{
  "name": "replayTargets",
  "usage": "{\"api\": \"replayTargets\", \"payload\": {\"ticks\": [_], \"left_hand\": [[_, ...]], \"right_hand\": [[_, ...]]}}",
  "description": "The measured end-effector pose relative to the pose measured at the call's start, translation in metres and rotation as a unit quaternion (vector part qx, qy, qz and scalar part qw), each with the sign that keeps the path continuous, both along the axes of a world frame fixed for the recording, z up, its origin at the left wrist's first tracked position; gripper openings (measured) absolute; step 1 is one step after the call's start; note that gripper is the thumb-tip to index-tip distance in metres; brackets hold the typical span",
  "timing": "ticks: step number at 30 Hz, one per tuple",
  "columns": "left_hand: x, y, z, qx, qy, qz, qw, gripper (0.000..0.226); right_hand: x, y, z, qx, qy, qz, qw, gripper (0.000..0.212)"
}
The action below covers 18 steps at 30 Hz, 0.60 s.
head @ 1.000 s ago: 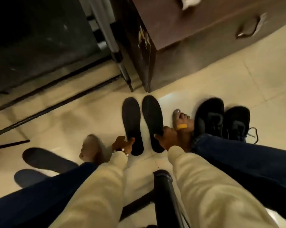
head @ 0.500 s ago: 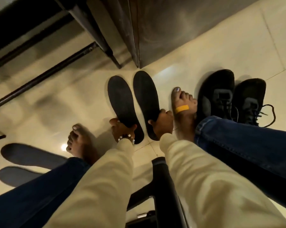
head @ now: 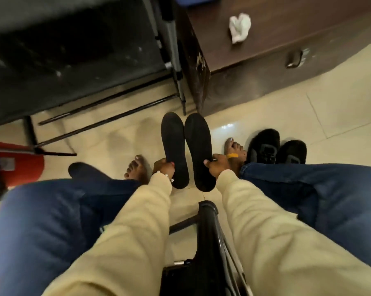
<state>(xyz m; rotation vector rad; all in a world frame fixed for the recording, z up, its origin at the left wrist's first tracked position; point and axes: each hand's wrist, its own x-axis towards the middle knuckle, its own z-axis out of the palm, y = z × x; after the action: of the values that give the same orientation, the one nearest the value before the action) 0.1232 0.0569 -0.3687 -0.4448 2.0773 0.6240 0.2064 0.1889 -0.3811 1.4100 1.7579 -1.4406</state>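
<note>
Black left insole (head: 173, 144) – left hand (head: 162, 167) pinches | right insole (head: 198, 146) – right hand (head: 217, 166) pinches

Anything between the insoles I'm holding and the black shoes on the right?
Yes. The bare right foot rests between the right insole, held by the right hand, and the black shoes. The left insole in the left hand lies farther off. Nothing else visible intervenes.
</note>
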Motion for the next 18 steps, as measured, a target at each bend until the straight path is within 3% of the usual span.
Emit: {"api": "replayTargets", "payload": {"ticks": [3,8,13,18], "left_hand": [[0.001,-0.015,0.072,0.031,0.071,0.029,0.997,0.036],[0.005,-0.042,0.123,0.095,0.114,0.181,0.972,0.028],[0.009,-0.064,0.184,0.210,0.169,0.289,0.918,0.036],[0.002,-0.089,0.210,0.223,0.222,0.344,0.885,0.035]], "right_hand": [[0.001,-0.009,0.060,-0.014,0.035,-0.007,0.999,0.046],[0.000,-0.021,0.137,0.000,0.084,-0.022,0.996,0.048],[-0.010,-0.046,0.161,0.048,0.149,-0.030,0.987,0.033],[-0.022,-0.071,0.192,0.065,0.196,-0.057,0.977,0.027]]}}
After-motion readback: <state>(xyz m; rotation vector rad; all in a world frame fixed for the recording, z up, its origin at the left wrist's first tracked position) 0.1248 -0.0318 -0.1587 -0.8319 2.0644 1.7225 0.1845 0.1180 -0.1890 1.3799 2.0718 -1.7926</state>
